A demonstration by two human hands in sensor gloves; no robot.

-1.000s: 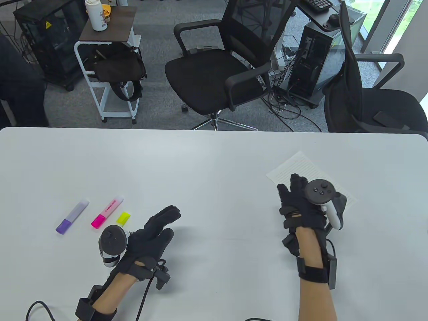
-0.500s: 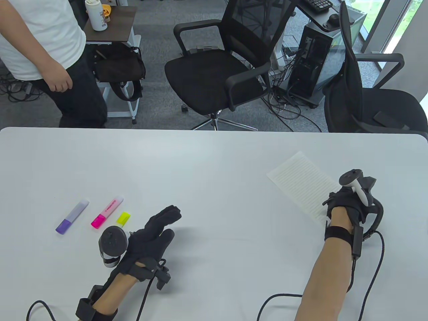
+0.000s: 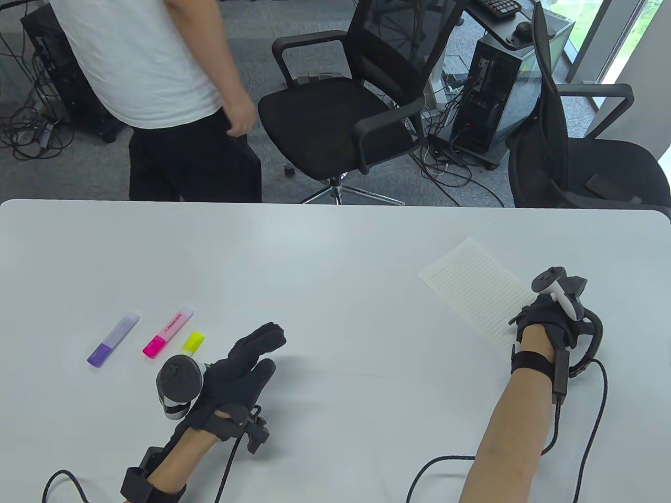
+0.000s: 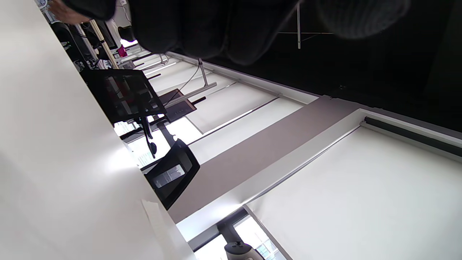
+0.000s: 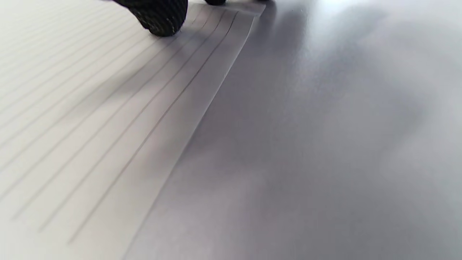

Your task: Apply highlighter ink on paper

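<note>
Lined paper [image 3: 474,293] lies flat at the counter's [image 3: 335,251] right. Right hand [image 3: 545,322] rests on its near corner, one fingertip [image 5: 158,18] pressing; grip cannot be told. Left hand [image 3: 236,369] lies relaxed, fingers straight, empty, near the pink highlighter [image 3: 169,332], purple highlighter [image 3: 113,340] and yellow cap [image 3: 193,342].

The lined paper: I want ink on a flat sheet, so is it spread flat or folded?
Spread flat. The lined paper lies unfolded on the table, and the right hand rests on its near corner.
</note>
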